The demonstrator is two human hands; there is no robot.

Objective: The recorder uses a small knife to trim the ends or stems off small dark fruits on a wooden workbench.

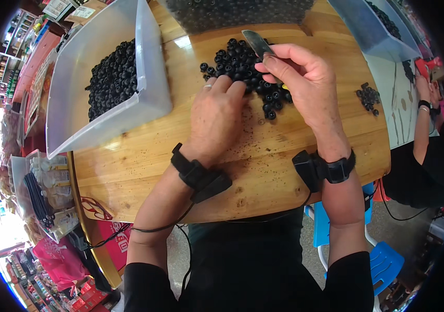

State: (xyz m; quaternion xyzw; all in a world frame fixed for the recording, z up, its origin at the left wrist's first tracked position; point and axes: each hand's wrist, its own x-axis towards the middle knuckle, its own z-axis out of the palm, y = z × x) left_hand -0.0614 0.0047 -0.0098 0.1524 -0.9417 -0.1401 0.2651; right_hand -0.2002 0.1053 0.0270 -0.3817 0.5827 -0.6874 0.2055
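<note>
While the right hand grips a knife, blade angled up-left, the left hand rests fingers-down, holding nothing, on the pile of black beads directly ahead on the wooden table.

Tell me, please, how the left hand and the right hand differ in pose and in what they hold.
The left hand lies palm-down, fingers pressing into the pile of black beads; the right hand is raised over the pile, fingers curled. The left hand holds no tool; the right hand grips a metal blade. Both wear black wrist devices.
</note>
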